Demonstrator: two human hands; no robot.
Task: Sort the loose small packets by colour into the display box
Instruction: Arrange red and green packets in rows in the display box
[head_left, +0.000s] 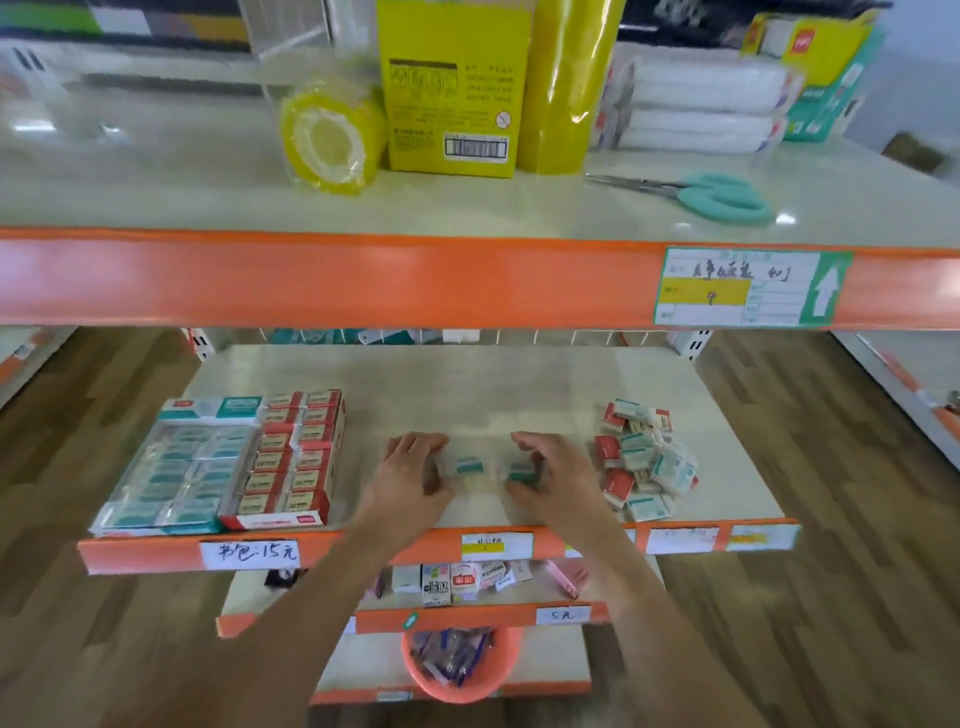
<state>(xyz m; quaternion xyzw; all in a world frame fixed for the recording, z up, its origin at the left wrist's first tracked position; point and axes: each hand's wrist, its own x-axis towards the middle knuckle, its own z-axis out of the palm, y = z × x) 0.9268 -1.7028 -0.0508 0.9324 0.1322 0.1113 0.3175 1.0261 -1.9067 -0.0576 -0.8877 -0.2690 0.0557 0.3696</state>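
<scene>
The display box (223, 519) lies on the left of the middle shelf. Teal packets (176, 478) fill its left half and red packets (293, 452) fill its right half. A loose heap of red and teal packets (641, 460) sits at the shelf's right. Between box and heap, my left hand (410, 475) and my right hand (550, 470) face each other with curled fingers. Each grips an end of a short row of teal packets (467, 466). The image is blurred, so the number of packets in the row is unclear.
The middle shelf (467, 384) has an orange front edge with price labels. Above, the top shelf carries yellow tape rolls (332, 137), a yellow box (457, 88) and teal scissors (722, 197). Below are shelves with small goods and a pink basket (460, 665).
</scene>
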